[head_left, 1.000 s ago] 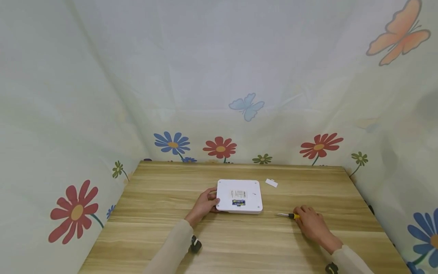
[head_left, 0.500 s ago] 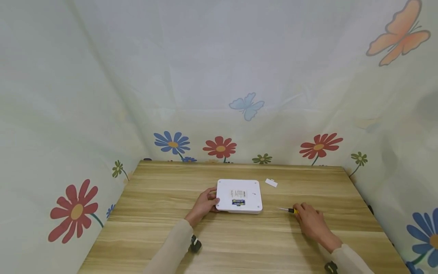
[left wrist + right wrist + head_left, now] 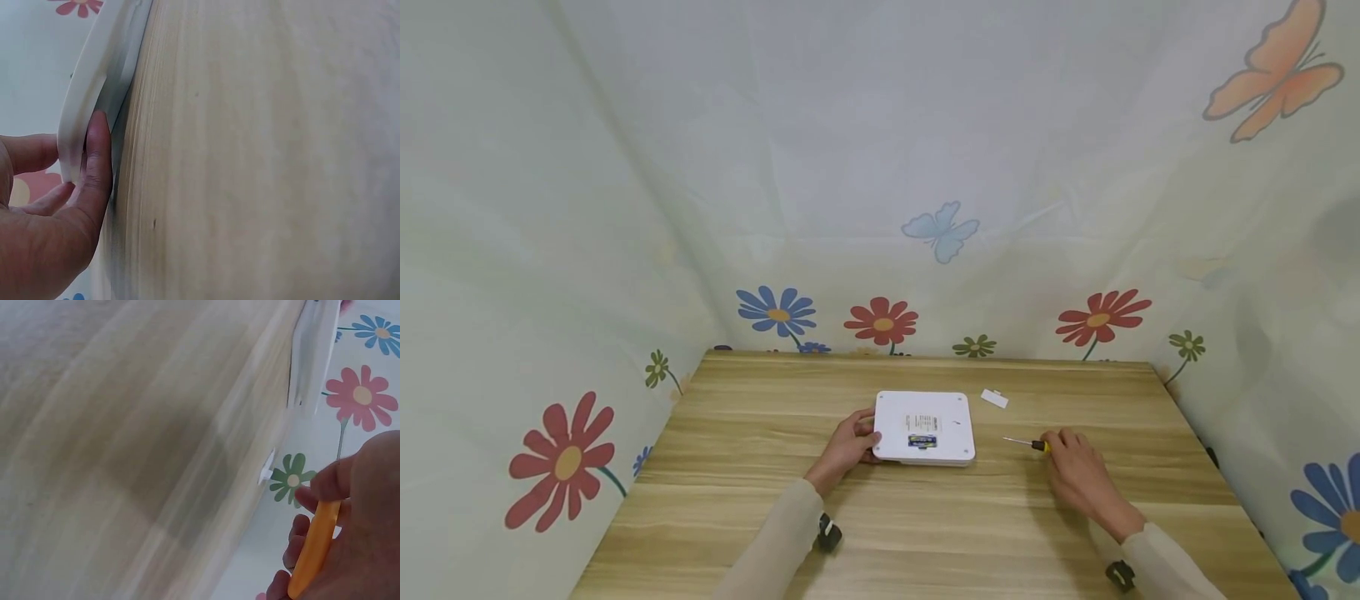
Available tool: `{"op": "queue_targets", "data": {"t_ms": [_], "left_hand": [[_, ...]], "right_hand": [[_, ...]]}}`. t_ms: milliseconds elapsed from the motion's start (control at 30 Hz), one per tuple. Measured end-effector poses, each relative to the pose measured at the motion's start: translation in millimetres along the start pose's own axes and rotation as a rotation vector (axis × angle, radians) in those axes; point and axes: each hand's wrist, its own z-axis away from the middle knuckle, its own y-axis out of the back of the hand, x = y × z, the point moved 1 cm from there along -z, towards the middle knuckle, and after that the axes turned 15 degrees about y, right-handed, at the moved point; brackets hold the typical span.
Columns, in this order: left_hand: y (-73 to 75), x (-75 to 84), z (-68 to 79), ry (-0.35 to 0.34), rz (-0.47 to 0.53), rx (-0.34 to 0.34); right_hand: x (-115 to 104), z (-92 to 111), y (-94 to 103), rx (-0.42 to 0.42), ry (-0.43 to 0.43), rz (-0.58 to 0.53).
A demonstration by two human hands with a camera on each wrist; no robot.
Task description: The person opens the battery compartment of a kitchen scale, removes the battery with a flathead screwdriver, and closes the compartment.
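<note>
A flat white device with rounded corners lies label-side up, its small compartment exposing blue and yellow batteries. My left hand grips its left edge, thumb on top and fingers beneath; in the left wrist view, the device's edge sits between thumb and fingers. To the right, my right hand holds a screwdriver whose metal shaft points left toward the device without touching it. The right wrist view shows its orange-yellow handle lying across the fingers and palm, with the thumb near the shaft.
A small white cover with a tab lies on the wooden table, behind and right of the device. Flower-printed cloth hangs behind and along both sides of the table.
My right hand has shifted slightly away from me, lifting the screwdriver and turning it so its tip points more toward the device. My left hand and the device stay in place.
</note>
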Motion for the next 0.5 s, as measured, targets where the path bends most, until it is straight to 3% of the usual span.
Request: {"op": "queue_targets", "data": {"t_ms": [167,500], "left_hand": [[0.1,0.8,1.8,-0.012,0.009,0.001],[0.1,-0.1,2.0,-0.012,0.002,0.0]], "right_hand": [[-3.6,-5.8,2.9,-0.038,-0.043,-0.023],[-11.4,-10.2,11.3,0.0,0.019,-0.023]]}}
